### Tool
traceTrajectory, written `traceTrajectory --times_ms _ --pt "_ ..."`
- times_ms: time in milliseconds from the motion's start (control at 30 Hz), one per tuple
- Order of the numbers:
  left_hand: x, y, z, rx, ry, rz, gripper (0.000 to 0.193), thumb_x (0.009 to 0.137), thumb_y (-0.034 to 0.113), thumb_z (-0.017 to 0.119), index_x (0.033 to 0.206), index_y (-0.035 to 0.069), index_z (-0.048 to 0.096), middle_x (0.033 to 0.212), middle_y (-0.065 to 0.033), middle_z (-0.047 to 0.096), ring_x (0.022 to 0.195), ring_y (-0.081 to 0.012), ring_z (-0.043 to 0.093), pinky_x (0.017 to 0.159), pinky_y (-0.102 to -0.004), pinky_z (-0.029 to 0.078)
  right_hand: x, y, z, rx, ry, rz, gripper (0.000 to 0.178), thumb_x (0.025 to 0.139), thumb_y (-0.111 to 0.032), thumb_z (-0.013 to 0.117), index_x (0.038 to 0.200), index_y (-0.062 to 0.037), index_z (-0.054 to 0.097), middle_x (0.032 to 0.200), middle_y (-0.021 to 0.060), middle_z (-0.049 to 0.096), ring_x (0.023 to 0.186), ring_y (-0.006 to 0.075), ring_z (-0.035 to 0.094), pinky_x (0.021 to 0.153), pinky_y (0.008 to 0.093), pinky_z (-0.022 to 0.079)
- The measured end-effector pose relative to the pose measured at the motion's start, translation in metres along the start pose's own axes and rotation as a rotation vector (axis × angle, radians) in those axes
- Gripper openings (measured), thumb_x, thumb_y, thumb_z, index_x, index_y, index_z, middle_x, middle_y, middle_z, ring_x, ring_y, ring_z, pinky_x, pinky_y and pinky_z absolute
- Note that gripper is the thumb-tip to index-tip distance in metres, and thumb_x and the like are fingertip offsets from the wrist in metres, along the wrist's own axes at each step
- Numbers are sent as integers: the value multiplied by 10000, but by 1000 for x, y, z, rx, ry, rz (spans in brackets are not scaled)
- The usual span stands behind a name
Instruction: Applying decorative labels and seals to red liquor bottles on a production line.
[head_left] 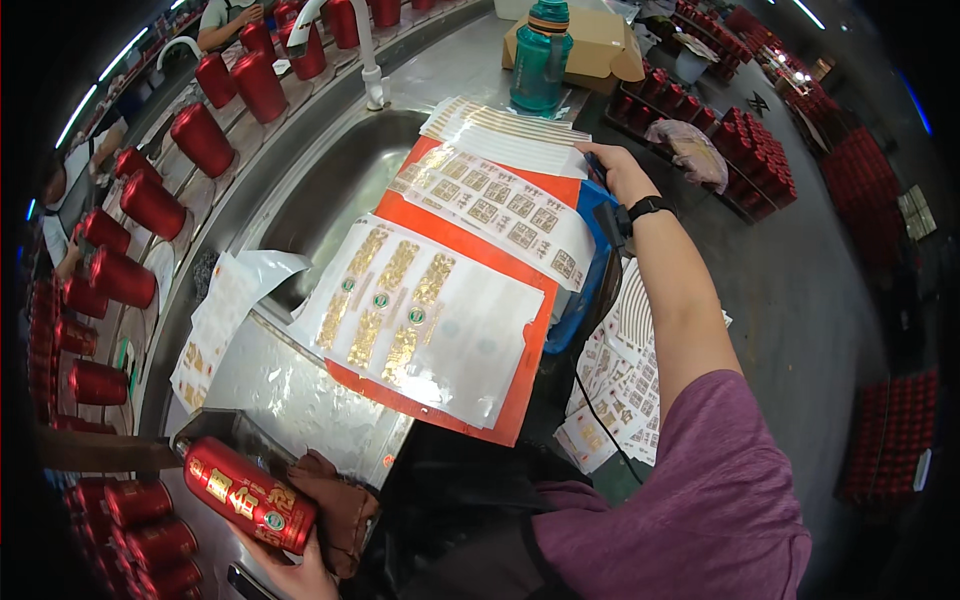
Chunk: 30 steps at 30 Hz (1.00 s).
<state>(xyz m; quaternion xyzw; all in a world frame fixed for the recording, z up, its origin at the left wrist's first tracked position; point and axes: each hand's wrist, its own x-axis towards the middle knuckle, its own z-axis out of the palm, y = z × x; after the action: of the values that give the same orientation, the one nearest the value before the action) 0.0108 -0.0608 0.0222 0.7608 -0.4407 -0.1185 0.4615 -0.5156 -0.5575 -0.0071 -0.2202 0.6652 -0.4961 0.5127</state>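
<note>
My left hand (296, 572) is wrapped round the lower end of a red bottle (250, 496) with gold lettering, tilted beside a brown cloth (335, 510). My right hand (622, 174), with a black band on its wrist, reaches to the right edge of a sticker sheet with gold strips (505, 136). Its fingertips look pinched on that edge, partly hidden. Nearer me, a sheet of gold square stickers (497, 205) and a sheet of gold and green labels (415, 315) lie on an orange-red board (510, 400).
A metal sink (335, 185) with a white tap (368, 60) lies left of the board. Red cups (203, 140) line the curved belt beyond. A teal bottle (541, 60) stands by a cardboard box (603, 48). More sticker sheets (625, 385) hang at right. Co-workers are at far left.
</note>
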Motion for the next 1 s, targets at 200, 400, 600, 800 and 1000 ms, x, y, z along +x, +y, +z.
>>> traceTrajectory --times_ms 200,400,600,800,1000 --pt "0 3 2 -18 -2 -52 965 787 -21 770 1576 47 219 1521 -160 391 1333 -267 456 1124 -387 365 8 -2 -6 -129 46 -113 190 746 -71 794 880 48 728 778 138 701 632 274 666 570 418 539" --pt "-1 -5 7 -92 53 -32 977 771 -29 778 1573 36 225 1540 -168 375 1360 -270 438 1139 -393 350 -3 -11 7 -1123 369 -551 331 759 -253 752 946 19 752 883 217 731 790 337 727 718 438 560" --pt "-5 0 -3 108 76 10 952 727 44 822 1535 8 320 1515 -215 425 1362 -315 470 1162 -395 310 -54 -20 28 -1676 482 -839 240 871 -138 552 930 -59 771 966 170 741 923 342 727 776 427 579" --pt "-7 1 -5 179 82 83 930 721 -4 801 1529 26 342 1460 -218 474 1324 -333 510 1105 -412 410 -32 -22 21 -1677 431 -852 234 857 -177 592 942 -52 771 949 185 740 920 355 725 786 437 575" --pt "-9 -13 6 -82 113 51 851 795 -74 720 1541 35 325 1479 -176 439 1308 -268 507 1062 -395 468 28 -11 -4 -1018 247 -524 360 779 -274 733 955 41 740 909 174 738 837 305 712 751 387 531"
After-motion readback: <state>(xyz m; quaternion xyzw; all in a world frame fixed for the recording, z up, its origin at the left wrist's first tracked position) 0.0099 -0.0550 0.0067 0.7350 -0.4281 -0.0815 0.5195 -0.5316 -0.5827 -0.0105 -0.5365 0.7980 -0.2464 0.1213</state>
